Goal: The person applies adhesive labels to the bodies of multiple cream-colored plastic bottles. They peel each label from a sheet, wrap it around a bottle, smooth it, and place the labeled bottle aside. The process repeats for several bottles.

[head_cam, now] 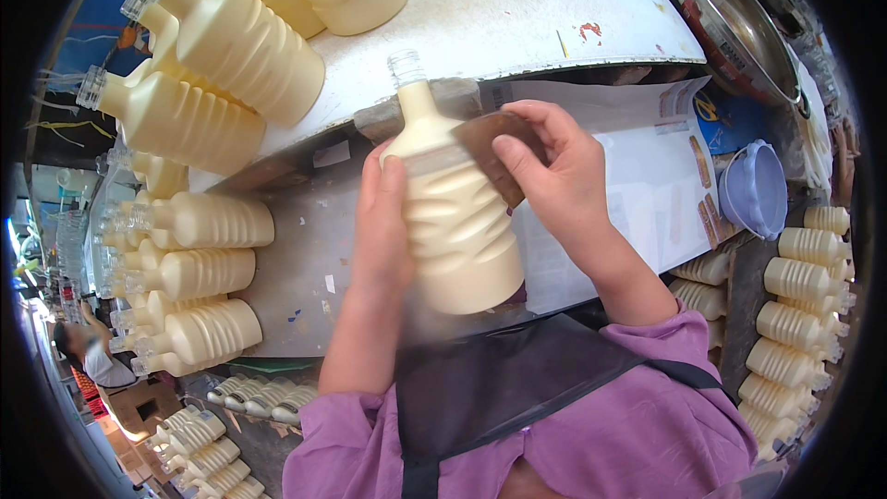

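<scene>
Upright in the picture, a large cream-coloured bottle (pixel 464 249) with a clear threaded neck lies before me. My left hand (pixel 381 201) is closed on its left side, thumb on the shoulder. A brown flat sheet or pad (pixel 495 145) is pinched between the thumb and fingers of my right hand (pixel 554 166), against or just over the bottle's right shoulder. A greyish translucent band (pixel 436 161) crosses the shoulder.
Similar bottles (pixel 242 48) are stacked on the white table (pixel 485 0) and at the left. Printed sheets (pixel 596 222) lie at the right, near a lilac bucket (pixel 754 190) and a metal basin (pixel 741 21). More bottles (pixel 790 326) line the right. Another person (pixel 104 360) is far left.
</scene>
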Motion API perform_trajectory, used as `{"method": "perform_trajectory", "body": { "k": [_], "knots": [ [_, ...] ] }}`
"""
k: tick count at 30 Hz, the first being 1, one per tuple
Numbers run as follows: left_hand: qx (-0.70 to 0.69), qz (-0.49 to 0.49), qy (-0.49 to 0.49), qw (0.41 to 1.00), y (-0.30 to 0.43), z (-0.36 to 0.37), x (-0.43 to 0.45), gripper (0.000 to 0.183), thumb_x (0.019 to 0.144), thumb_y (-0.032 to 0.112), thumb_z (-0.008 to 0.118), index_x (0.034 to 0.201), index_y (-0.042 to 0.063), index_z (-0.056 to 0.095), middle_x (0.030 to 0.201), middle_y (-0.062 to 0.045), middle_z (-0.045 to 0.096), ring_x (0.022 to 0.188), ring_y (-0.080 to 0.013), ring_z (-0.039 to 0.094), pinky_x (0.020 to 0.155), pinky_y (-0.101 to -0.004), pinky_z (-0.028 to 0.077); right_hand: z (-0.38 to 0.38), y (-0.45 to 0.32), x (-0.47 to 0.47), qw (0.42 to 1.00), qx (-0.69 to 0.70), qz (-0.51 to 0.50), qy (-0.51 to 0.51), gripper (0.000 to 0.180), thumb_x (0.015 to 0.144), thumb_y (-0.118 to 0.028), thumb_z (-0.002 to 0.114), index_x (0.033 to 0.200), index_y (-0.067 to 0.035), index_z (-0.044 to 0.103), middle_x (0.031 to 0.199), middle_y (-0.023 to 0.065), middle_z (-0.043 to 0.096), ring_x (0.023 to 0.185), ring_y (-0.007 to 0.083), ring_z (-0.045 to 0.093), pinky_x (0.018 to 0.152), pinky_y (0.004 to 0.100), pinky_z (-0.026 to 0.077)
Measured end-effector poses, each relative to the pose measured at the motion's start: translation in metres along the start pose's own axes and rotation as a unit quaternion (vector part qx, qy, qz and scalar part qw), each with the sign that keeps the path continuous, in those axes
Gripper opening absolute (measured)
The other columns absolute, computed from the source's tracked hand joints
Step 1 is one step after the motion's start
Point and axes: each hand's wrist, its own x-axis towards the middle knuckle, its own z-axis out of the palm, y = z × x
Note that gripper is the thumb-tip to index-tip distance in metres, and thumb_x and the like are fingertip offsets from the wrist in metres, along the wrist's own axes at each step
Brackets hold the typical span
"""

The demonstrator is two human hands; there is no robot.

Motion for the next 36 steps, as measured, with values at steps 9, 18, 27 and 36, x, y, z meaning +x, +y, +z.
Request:
{"method": "perform_trajectory", "body": {
  "k": [9, 18, 27, 36],
  "knots": [
    [-0.007, 0.028, -0.012, 1.0, 0.003, 0.003, -0.008, 0.042, 0.111, 0.028, 0.037, 0.143, 0.001, 0.045, 0.132, -0.013, 0.06, 0.119, -0.0214, 0.06, 0.104, -0.0376, 0.048, 0.007, -0.009, -0.002, 0.999, -0.026, -0.037, 0.031, 0.03, 0.09, 0.003, 0.071, 0.119, 0.003, 0.066, 0.107, 0.0083, 0.073, 0.095, 0.0104, 0.068, 0.082, 0.025, 0.055],
    [-0.129, -0.014, -0.024, 0.991, 0.008, 0.0, -0.013, 0.046, 0.112, 0.027, 0.038, 0.15, 0.002, 0.04, 0.136, -0.013, 0.059, 0.121, -0.0218, 0.059, 0.104, -0.0373, 0.049, 0.045, -0.044, -0.022, 0.826, -0.281, -0.486, -0.056, 0.03, 0.07, -0.01, 0.066, 0.099, -0.002, 0.069, 0.094, 0.0086, 0.067, 0.086, 0.0238, 0.067, 0.068, 0.0345, 0.051],
    [-0.288, -0.059, -0.103, 0.95, 0.006, -0.016, -0.016, 0.064, 0.11, 0.052, 0.026, 0.153, 0.006, 0.037, 0.144, -0.014, 0.053, 0.132, -0.028, 0.052, 0.113, -0.0435, 0.04, 0.073, -0.055, -0.026, 0.802, -0.376, -0.446, -0.131, 0.025, 0.069, -0.01, 0.067, 0.094, -0.009, 0.069, 0.082, 0.0074, 0.065, 0.071, 0.0227, 0.066, 0.062, 0.0346, 0.051],
    [-0.106, -0.005, -0.001, 0.994, 0.001, -0.001, -0.009, 0.042, 0.11, 0.034, 0.041, 0.138, 0.003, 0.05, 0.131, -0.01, 0.062, 0.119, -0.0206, 0.061, 0.104, -0.0379, 0.049, 0.055, -0.048, 0.02, 0.973, -0.127, -0.191, -0.039, 0.036, 0.097, -0.009, 0.052, 0.131, 0.001, 0.045, 0.117, 0.025, 0.063, 0.108, 0.0424, 0.062, 0.095, 0.0448, 0.049]
  ]
}}
